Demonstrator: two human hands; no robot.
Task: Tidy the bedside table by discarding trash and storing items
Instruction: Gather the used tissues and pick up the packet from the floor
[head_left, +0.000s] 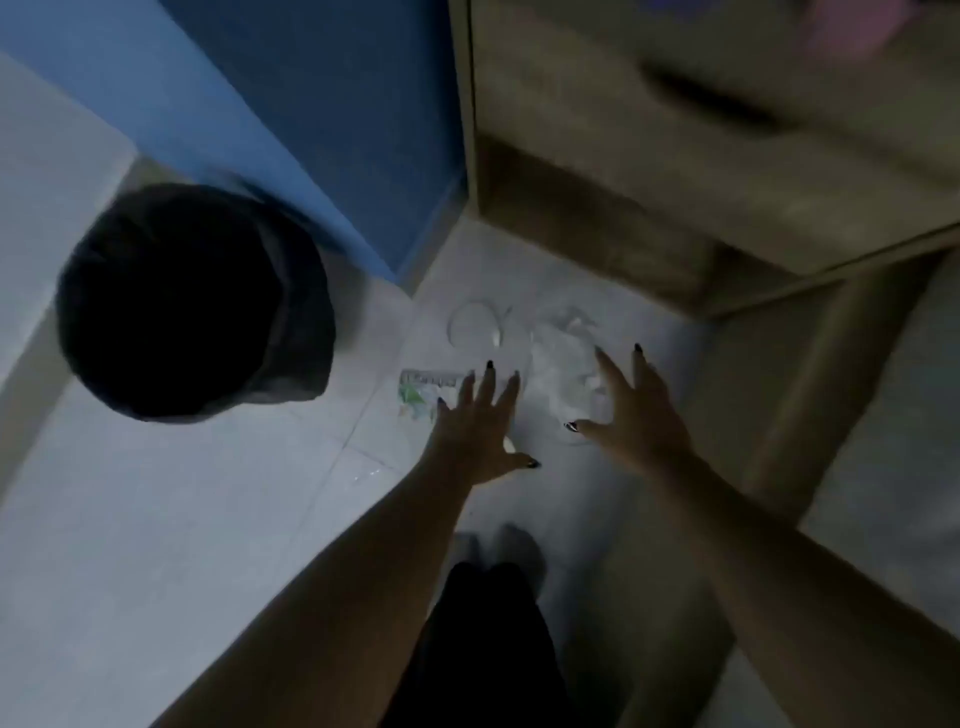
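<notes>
Left hand (480, 426) and right hand (639, 410) are spread wide, holding nothing. Crumpled white trash (563, 364) lies on the floor (156, 519) at nine o'clock of the right fingers (613, 374). A green wrapper (415, 395) lies at nine o'clock of the left fingers (485, 387).

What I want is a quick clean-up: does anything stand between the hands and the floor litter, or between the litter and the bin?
Nothing visible does. The right hand spreads open over the crumpled white plastic, the left hand by the green-and-white wrapper. Bare floor lies between them and the black bin at the left.
</notes>
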